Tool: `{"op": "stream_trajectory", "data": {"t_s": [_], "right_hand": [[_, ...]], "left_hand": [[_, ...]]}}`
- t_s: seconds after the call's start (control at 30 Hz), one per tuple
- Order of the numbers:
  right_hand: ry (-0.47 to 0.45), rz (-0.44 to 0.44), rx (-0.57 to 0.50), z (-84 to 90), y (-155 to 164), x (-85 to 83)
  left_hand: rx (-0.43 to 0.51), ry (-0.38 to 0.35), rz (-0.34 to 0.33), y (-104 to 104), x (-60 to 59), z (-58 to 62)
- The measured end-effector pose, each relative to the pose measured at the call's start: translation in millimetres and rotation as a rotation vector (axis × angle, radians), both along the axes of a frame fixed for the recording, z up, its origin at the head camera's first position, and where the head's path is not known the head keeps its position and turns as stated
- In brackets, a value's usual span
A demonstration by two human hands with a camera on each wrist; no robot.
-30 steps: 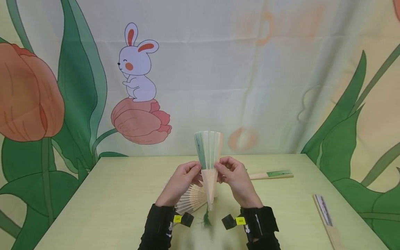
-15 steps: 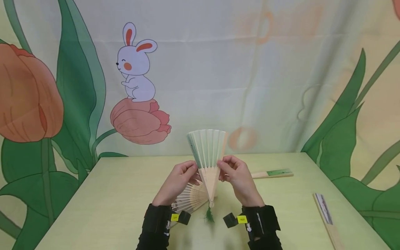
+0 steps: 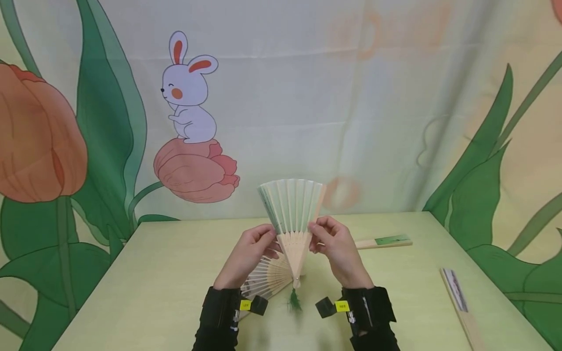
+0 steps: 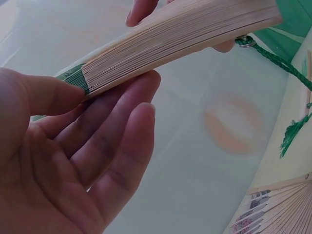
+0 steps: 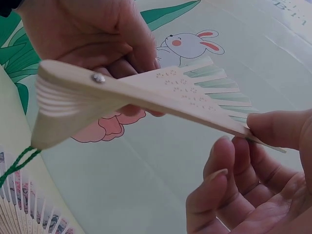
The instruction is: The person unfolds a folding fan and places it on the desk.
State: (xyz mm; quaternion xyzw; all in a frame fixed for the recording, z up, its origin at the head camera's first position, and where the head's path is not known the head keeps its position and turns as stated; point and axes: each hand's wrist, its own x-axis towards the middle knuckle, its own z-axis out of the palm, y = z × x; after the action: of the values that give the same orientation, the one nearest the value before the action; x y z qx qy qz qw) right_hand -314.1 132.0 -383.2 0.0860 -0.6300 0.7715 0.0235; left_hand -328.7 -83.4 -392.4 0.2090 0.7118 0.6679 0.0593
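Head view, mid-spread. I see the paper fan [image 3: 293, 209] held upright above the table [image 3: 145, 273], its rivet pointing to 6 o'clock and its leaf to 12 o'clock. My reading of the left hand [image 3: 251, 253]: thumb and curled fingers pinch the 9 o'clock edge of the stacked ribs, as the left wrist view confirms. The right hand [image 3: 335, 246] pinches the outer guard stick at the 3 o'clock edge between thumb and fingertips; its other fingers are loosely bent.

Change over the last second: the leaf has widened from a narrow wedge to roughly a quarter-spread, with more pale green folds showing, and the hands have drawn slightly apart. I judge the opening to be under way but far from complete, since most ribs remain packed at the left.

A green tassel [image 3: 294, 301] hangs from the rivet. A second fan [image 3: 268, 278], already spread, lies on the table just beneath the left wrist. Two closed fans lie at 3 o'clock: one [image 3: 383, 242] farther back, one [image 3: 458, 301] near the table edge.
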Motion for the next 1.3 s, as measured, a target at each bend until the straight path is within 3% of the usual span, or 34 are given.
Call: {"op": "stream_trajectory", "data": {"t_s": [1.0,1.3], "right_hand": [[-0.007,-0.009,-0.08,-1.0,10.6,-1.5],[-0.01,-0.03,-0.111,-2.1,13.6,-2.9]], "left_hand": [[0.043,-0.042,0.034,-4.5,-1.6,-1.4],[0.069,-0.022,0.071,-9.6,-3.8,-4.2]]}}
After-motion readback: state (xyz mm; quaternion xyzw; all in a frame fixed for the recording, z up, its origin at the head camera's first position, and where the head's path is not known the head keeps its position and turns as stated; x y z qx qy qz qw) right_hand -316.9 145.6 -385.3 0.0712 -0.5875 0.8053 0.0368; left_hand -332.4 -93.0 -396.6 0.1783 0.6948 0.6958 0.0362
